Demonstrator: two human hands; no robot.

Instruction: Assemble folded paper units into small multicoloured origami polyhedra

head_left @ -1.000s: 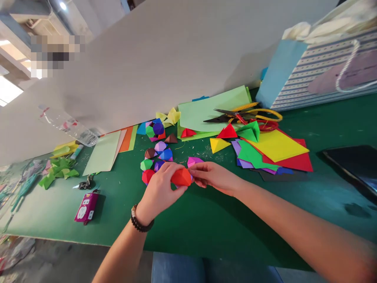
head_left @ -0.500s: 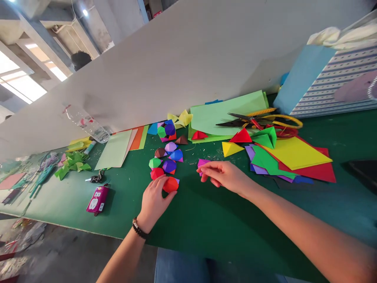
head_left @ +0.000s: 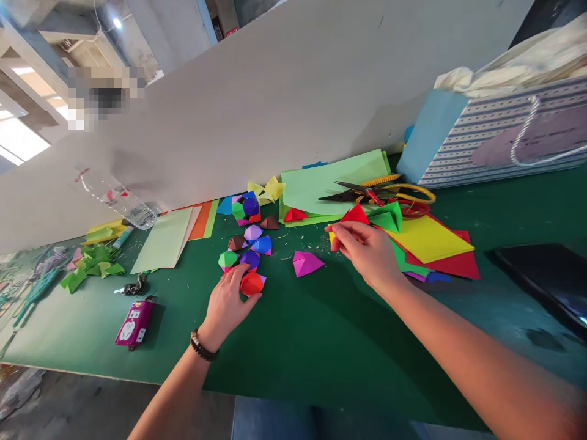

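Note:
Several small folded paper pieces lie in a cluster on the green table, among them a green one and a light purple one. At the cluster's near end, my left hand has its thumb and fingers around an orange-red paper piece. My right hand pinches the yellow folded piece, which is mostly hidden behind the fingers, beside a red folded piece. Between the hands, a magenta folded piece stands alone.
Scissors rest on light green sheets at the back. Coloured paper, a striped bag and a dark phone-like device are right. A bottle, keys and purple pouch are left.
My right hand has moved right, from the magenta piece to the yellow one. My left hand stays at the orange-red piece. The camera view has shifted right.

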